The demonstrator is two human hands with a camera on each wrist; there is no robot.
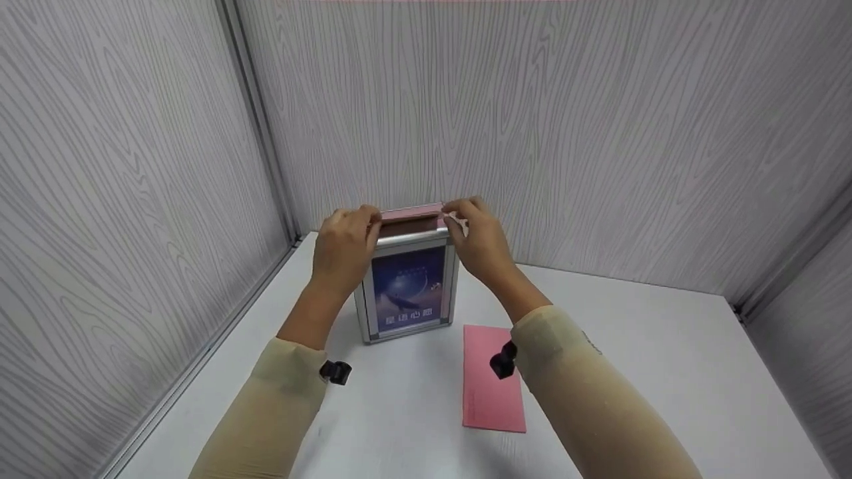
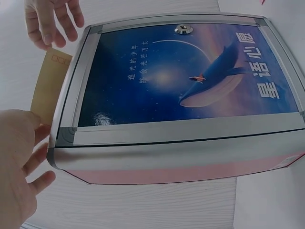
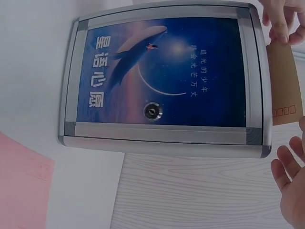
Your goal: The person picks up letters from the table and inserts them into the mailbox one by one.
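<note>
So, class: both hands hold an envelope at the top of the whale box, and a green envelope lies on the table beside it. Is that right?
Not quite. The envelope lying on the table beside the box is pink, not green; the head view shows it. Both the left hand and right hand do hold an envelope at the box's top.

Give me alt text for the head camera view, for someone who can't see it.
Both hands, left hand and right hand, hold the ends of an envelope at the top of a small metal-framed box with a blue whale poster on its front. The box stands on a white table in a grey-panelled corner; a pink envelope lies flat beside it.
</note>
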